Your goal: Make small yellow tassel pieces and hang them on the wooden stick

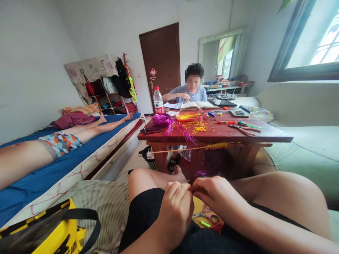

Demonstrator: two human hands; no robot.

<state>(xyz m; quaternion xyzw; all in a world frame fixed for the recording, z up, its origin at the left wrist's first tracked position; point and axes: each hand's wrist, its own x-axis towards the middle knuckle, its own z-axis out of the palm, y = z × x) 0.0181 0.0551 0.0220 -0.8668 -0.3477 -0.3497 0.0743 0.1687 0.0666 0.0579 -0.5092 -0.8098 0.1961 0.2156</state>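
Observation:
In the head view my left hand (177, 208) is closed, its fingers curled in over my lap. My right hand (212, 193) meets it from the right, thumb and fingertips pinched together. Whatever lies between the fingertips is hidden or too small to make out. Just below the hands, scissors (205, 213) with pink handles rest on something yellow, beside a bright green stick (205, 224). Ahead on the red table (238, 130) are a bundle of purple strands (162, 120), scattered yellow pieces (199, 128) and an orange tray (182, 117).
Pliers (242, 130), a red marker (227, 122) and a water bottle (158, 100) are on the table. A person (197, 92) sits behind it with an open book (198, 106). Another person (62, 143) lies on the bed. A yellow-black bag (57, 233) stands at lower left.

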